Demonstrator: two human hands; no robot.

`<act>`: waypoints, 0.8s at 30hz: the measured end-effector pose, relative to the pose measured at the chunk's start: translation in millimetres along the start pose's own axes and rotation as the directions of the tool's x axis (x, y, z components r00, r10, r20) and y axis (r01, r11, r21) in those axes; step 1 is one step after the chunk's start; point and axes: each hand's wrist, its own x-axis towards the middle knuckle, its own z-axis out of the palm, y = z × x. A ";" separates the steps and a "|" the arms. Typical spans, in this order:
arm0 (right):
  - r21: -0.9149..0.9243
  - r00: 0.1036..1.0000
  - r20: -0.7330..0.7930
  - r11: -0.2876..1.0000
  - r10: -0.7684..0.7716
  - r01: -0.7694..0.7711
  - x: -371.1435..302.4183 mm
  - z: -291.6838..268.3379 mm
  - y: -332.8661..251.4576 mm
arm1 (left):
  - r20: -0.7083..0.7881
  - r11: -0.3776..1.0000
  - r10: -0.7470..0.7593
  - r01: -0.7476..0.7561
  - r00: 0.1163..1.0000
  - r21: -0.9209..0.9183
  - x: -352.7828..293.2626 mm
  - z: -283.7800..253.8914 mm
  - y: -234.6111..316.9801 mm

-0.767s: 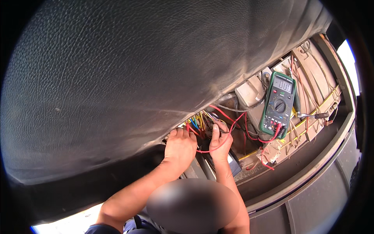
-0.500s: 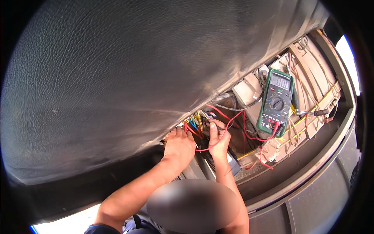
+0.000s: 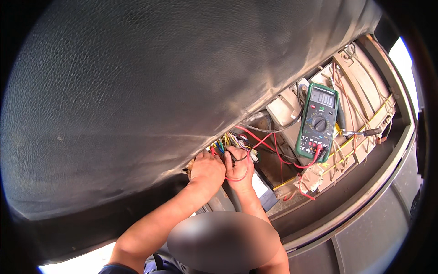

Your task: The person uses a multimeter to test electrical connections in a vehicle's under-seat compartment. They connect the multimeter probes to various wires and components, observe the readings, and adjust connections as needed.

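Both hands work under the seat: left hand [image 3: 207,168] and right hand [image 3: 238,165] pinch coloured wires [image 3: 226,142] (green multimeter [image 3: 317,122] rests right).

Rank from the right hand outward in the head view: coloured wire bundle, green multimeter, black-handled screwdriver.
From the right hand:
1. Coloured wire bundle: right at the fingertips, just above the hand, under the edge of the raised black seat.
2. Green multimeter: up and to the right, propped in the open compartment.
3. Black-handled screwdriver: farther right, beyond the meter.

Black seat cover [image 3: 173,82] looks like grained, matt leatherette; the multimeter [image 3: 318,122] wears a green rubbery casing with glossy display.
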 end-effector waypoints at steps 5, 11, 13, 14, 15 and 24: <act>-0.039 0.996 -0.055 0.996 0.077 -0.079 -2.4 4.6 13.7 | -0.029 0.998 -0.015 0.017 0.999 0.068 0.8 -1.0 4.0; -0.046 0.996 -0.038 0.996 0.075 -0.077 0.6 5.6 19.0 | 0.003 0.998 -0.058 0.058 0.998 0.028 -1.5 2.2 5.2; -0.043 0.997 -0.049 0.997 0.057 -0.059 1.0 5.4 20.0 | -0.005 0.998 -0.053 0.053 0.999 0.027 -2.4 3.4 5.0; -0.039 0.996 -0.054 0.997 0.064 -0.066 1.3 5.0 20.9 | -0.009 0.999 -0.047 0.047 0.999 0.024 -2.3 4.1 5.7; -0.034 0.996 -0.060 0.997 0.070 -0.073 1.9 4.8 21.6 | -0.005 0.999 -0.046 0.046 0.999 0.019 -1.5 4.5 6.3; 0.013 0.974 0.037 0.975 0.222 -0.223 2.6 5.4 23.1 | -0.004 0.998 -0.038 0.039 0.999 0.048 -3.9 -2.5 4.1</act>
